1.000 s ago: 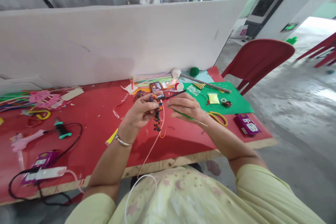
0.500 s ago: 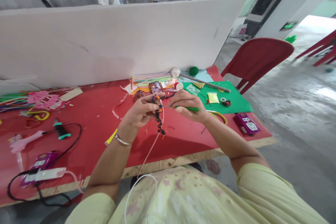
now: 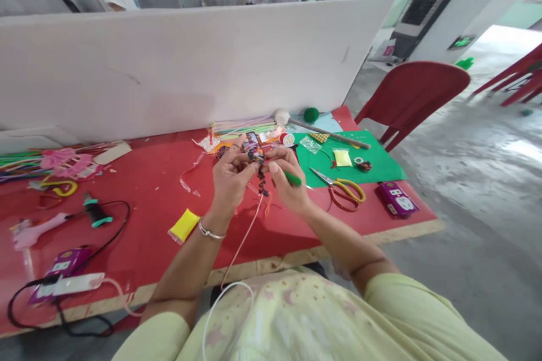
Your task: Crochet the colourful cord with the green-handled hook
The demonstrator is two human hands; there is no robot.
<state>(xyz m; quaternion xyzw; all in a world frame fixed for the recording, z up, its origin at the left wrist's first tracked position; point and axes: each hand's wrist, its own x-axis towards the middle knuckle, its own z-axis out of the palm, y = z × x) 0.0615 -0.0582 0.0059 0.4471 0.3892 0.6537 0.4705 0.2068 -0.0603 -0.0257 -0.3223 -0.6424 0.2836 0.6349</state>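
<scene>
"pinching what, the left fingers (image 3: 249,171)?"
"the yarn strip (image 3: 261,181), just nearside of the phone (image 3: 254,142), long axis pointing away from it."
"the right fingers (image 3: 276,170)?"
"equally near, curled round the green handle (image 3: 293,179)."

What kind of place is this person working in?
Probably a small craft workshop: the hands work on dark knotted yarn at a red-covered table, with scissors and bundled colourful stems lying about.

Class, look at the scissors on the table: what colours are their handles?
The scissors have one yellow and one red handle, clearest in the head view.
</scene>
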